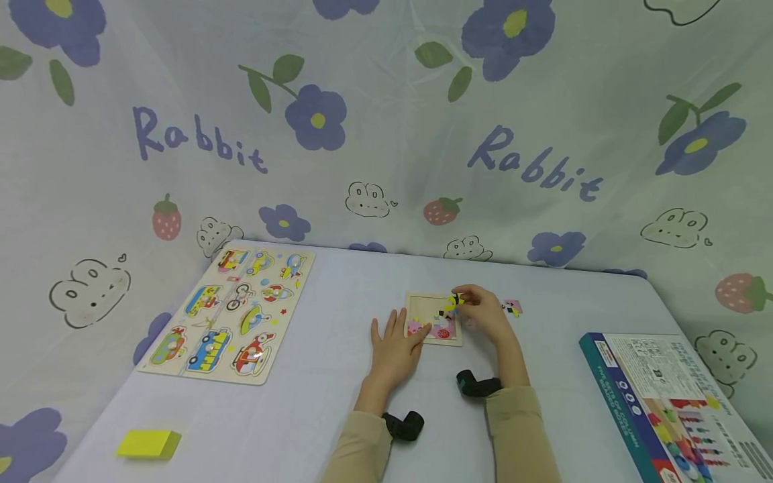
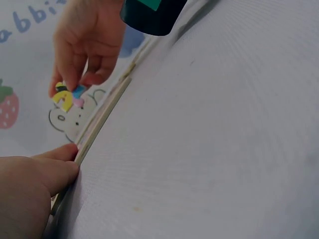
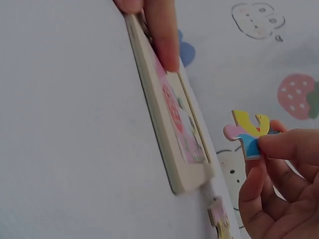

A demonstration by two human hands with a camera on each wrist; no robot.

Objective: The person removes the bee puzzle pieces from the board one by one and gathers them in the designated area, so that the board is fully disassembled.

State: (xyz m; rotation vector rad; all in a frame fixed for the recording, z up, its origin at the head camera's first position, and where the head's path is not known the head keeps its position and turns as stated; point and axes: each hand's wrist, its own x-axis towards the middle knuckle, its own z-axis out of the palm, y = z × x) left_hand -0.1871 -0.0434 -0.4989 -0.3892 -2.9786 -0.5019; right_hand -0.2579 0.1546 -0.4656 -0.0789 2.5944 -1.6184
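Note:
My right hand (image 1: 483,314) pinches a jigsaw piece (image 3: 247,134) between thumb and fingers, raised beside the right edge of a small wooden puzzle tray (image 1: 447,343). Yellow, blue and pink patches show on the piece in the right wrist view. My left hand (image 1: 394,352) lies at the tray's left side with fingers stretched out, its thumb over the lower part. Pink pieces (image 1: 443,333) with a red round print fill the tray's bottom strip, while bare wood shows in the upper left. A loose pink jigsaw piece (image 1: 513,307) lies right of the tray, behind the right hand.
A large wooden vehicle puzzle board (image 1: 232,315) lies at the back left. At the front left sits a yellow block (image 1: 148,445). A colourful box (image 1: 676,402) takes up the right side. Behind the table hangs a printed curtain (image 1: 386,147).

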